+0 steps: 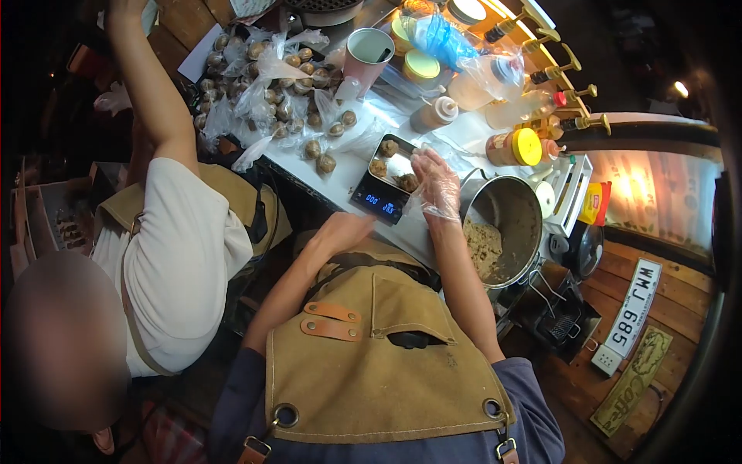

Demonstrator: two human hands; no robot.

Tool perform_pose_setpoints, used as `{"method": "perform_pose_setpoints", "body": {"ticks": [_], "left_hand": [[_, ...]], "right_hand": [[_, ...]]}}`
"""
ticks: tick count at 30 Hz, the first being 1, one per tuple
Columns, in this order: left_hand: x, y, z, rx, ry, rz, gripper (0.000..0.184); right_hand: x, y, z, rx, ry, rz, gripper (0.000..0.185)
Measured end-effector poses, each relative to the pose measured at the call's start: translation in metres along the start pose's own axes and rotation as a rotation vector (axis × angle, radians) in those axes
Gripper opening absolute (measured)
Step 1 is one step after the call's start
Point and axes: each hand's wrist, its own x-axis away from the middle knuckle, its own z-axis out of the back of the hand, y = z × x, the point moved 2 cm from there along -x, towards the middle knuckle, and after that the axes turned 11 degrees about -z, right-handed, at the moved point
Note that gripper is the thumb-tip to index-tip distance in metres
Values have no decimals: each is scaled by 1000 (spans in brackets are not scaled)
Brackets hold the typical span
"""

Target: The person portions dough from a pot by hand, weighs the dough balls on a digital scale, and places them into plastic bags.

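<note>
A digital scale (379, 199) with a lit blue display lies on the white table, its metal tray (397, 165) holding a few brown balls of minced mixture (389, 147). My right hand (438, 182), in a clear plastic glove, is over the tray's right side with its fingers stretched out, close beside the nearest ball (406, 182). My left hand (345, 232) rests at the table's front edge by the scale, fingers curled in; whether anything is inside is hidden. Right of my gloved hand, a deep metal pot (516, 203) contains pale minced mixture (482, 249).
Many bagged balls (282, 81) cover the table's back left, with loose balls (325, 163) nearer the scale. A pink cup (368, 60), a yellow-lidded jar (516, 147) and several pump bottles (510, 114) stand behind. A co-worker's arm (158, 85) reaches forward at left.
</note>
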Motion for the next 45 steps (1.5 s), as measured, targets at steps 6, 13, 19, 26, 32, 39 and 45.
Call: {"method": "perform_pose_setpoints", "body": {"ticks": [6,13,19,26,32,39,45], "left_hand": [[-1,1,0,12,2,-6,29],[-1,10,12,57,0,9,22],[-2,6,8,22,-19,3,24],[-6,-15,-22,-61,-114,6,27],[-1,-1,-2,-26,-3,-23,31],[-6,-6,-11,-83,-9,-5,24],[-4,-13,-17,-43,-44,-5,28]], "right_hand": [[6,7,-8,98,103,118,33],[3,15,-9,388,158,290,22],[-12,25,-3,773,209,538,19],[-10,23,-17,1058,223,708,20],[-12,26,-19,956,192,626,17],[-8,20,-16,992,203,688,16],[-12,14,-8,933,252,693,16]]}}
